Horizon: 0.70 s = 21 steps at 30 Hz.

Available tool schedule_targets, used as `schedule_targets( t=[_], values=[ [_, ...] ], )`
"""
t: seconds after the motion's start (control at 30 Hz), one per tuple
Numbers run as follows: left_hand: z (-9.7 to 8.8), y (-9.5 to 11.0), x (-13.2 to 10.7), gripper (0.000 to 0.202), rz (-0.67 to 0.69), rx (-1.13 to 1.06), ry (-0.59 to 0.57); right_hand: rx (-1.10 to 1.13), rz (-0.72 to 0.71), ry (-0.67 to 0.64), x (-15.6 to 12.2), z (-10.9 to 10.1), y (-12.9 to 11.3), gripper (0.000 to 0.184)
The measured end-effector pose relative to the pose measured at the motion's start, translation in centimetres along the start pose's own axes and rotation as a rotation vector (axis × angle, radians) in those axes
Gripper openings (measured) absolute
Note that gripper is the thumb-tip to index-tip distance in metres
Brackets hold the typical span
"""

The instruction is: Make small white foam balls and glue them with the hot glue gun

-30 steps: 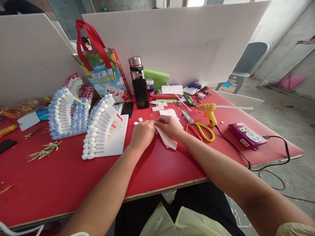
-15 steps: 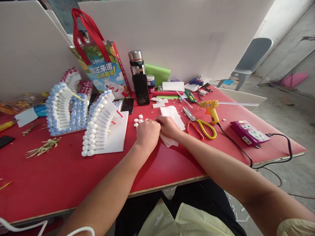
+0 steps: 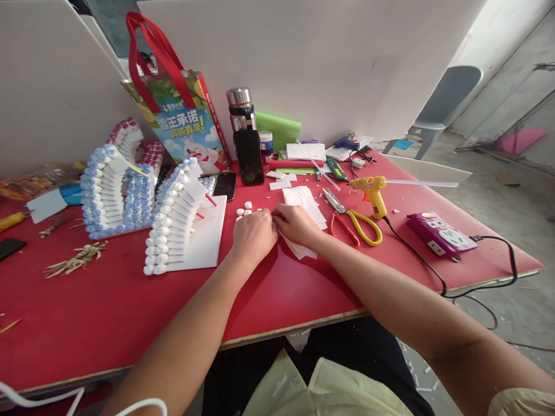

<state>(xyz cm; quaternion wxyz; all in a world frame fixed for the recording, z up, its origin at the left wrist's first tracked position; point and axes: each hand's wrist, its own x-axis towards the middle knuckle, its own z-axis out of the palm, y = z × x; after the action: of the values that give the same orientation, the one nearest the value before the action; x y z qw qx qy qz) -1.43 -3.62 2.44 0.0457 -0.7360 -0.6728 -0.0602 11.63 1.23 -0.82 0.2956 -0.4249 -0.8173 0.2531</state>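
My left hand [image 3: 255, 234] and my right hand [image 3: 297, 224] meet at the fingertips just above the red table. Both are closed, fingers pinched together; whatever lies between them is hidden. Small white rolled balls [image 3: 248, 205] lie just beyond my left knuckles. Under and beside my right hand are thin white paper sheets [image 3: 306, 202], with another white sheet [image 3: 301, 249] showing below the wrist; I cannot tell whether the fingers hold it. Left of my hands stands a curved white foam-like piece [image 3: 184, 222] edged with rows of white and blue balls.
Right of my hands lie yellow-and-red-handled pliers [image 3: 336, 202], a yellow glue gun [image 3: 375, 196] and a purple power strip [image 3: 442, 231] with its cord. Behind stand a flask [image 3: 240, 112], a propped phone [image 3: 248, 159] and a shopping bag [image 3: 186, 121]. Another blue-white model [image 3: 102, 185] is at left.
Both hands have shifted slightly left together, and the left hand has turned a little. They remain closed and touching. The things on the table have stayed in place.
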Motion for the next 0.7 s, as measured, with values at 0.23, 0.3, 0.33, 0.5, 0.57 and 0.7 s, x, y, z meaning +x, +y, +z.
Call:
schedule_targets(
  t=[0.23, 0.3, 0.33, 0.5, 0.57, 0.7],
  values=[
    [0.3, -0.6, 0.3, 0.023, 0.027, -0.115, 0.055, -0.122, 0.004, 0.032, -0.1, -0.8, -0.5, 0.015],
    [0.2, -0.7, 0.3, 0.023, 0.026, -0.170, 0.053, -0.229, -0.009, 0.032, -0.2, -1.1, -0.9, 0.018],
    [0.2, -0.7, 0.3, 0.023, 0.018, -0.198, 0.046, -0.303, -0.018, 0.027, -0.3, -1.2, -1.2, 0.018],
    [0.1, -1.0, 0.7, 0.018, -0.010, -0.285, 0.028, -0.654, -0.113, -0.025, -0.7, -0.9, -3.2, 0.023],
    [0.2, -1.2, 0.8, 0.014, -0.007, -0.306, 0.033, -0.714, -0.165, -0.024, -0.9, -0.6, -3.8, 0.025],
    [0.4, -1.5, 0.8, 0.016, -0.017, -0.369, 0.044, -0.745, -0.187, -0.002, -1.0, -0.1, -4.1, 0.027]
  ],
)
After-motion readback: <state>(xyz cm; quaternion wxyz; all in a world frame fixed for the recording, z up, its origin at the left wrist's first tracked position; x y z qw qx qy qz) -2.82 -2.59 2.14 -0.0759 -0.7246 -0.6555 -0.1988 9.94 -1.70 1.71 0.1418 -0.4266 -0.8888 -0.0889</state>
